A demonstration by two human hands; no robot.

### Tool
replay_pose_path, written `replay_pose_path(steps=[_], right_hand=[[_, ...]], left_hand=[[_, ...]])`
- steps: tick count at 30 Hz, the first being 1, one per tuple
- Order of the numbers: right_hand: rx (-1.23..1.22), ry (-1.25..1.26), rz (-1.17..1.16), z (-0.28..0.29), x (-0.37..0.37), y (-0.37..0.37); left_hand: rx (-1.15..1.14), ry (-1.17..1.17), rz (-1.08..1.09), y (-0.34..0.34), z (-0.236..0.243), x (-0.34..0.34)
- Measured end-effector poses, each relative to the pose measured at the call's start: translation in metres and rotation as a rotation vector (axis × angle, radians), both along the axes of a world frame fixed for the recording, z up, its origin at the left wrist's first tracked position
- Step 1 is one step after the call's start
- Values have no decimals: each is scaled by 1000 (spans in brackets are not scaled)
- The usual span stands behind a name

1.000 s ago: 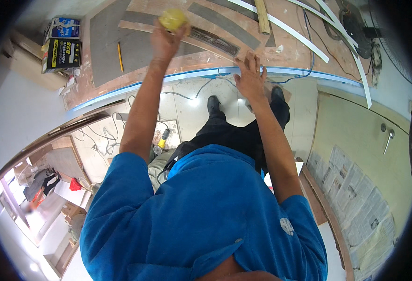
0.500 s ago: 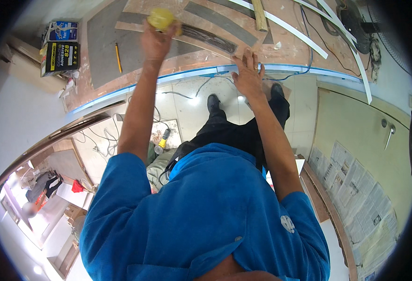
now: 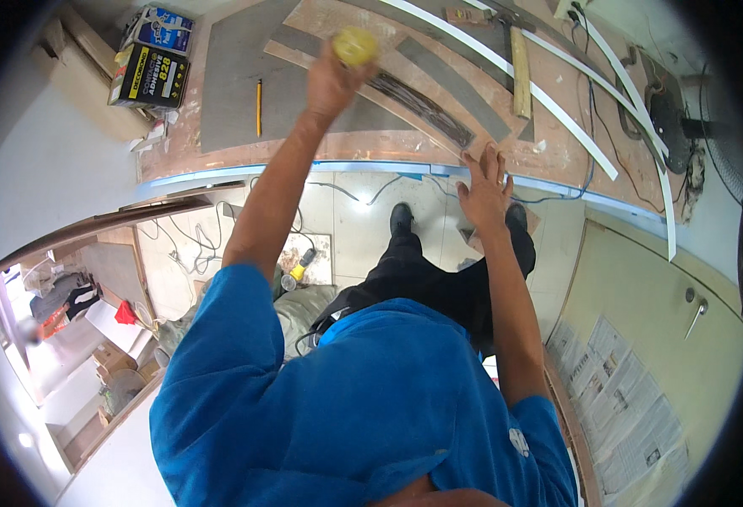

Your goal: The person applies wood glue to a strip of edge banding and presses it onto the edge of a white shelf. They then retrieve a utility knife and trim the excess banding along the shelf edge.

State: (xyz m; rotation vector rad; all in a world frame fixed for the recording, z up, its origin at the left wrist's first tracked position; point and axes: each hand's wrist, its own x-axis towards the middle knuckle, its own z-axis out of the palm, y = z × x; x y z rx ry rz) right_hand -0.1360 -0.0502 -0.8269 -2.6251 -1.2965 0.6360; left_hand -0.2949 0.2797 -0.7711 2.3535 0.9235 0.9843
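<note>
My left hand (image 3: pixel 337 80) is closed around a round yellow object (image 3: pixel 354 46), held at the upper part of a long brown strip on the work board, beside a dark, streaky, glossy patch (image 3: pixel 409 106). My right hand (image 3: pixel 485 186) has its fingers apart, their tips touching the board near its front edge, by that strip's lower end, holding nothing. Grey curved strips (image 3: pixel 451 84) lie alongside. A yellow pencil (image 3: pixel 259 110) rests on a grey sheet (image 3: pixel 232 68) to the left.
Two boxes (image 3: pixel 147 76) stand at the back left. Long white strips (image 3: pixel 574 135), a wooden stick (image 3: pixel 521 76), cords and a fan (image 3: pixel 718 135) occupy the right, above a pale door (image 3: pixel 642 338). On the tiled floor lie cables and a yellow-black tool (image 3: pixel 301 266).
The view has shifted, so the bench appears farther right. My left hand, still holding the yellow object, moved left along the strip, then back right. My right hand stays at the edge.
</note>
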Motion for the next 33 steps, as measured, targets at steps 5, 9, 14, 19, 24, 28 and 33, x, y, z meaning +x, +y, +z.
replay_pose_path(steps=[5,9,14,19,24,28,33], right_hand=[[2,-13,40,4,2,1],[10,-11,14,-2,0,2],[26,-16,18,1,-1,1],[14,-15,10,-2,-1,2],[-15,-1,7,2,-1,4],[-11,-9,9,1,0,0],[4,-12,-5,-6,-3,2]], left_hand=[[-46,-46,70,69,-27,-19],[-23,-95,-18,60,-18,-13],[28,53,-73,8,-3,7],[-102,-117,51,75,-8,-16],[9,38,-53,2,-5,13],[-83,-39,-23,47,0,-9],[37,-71,-6,3,-2,-9]])
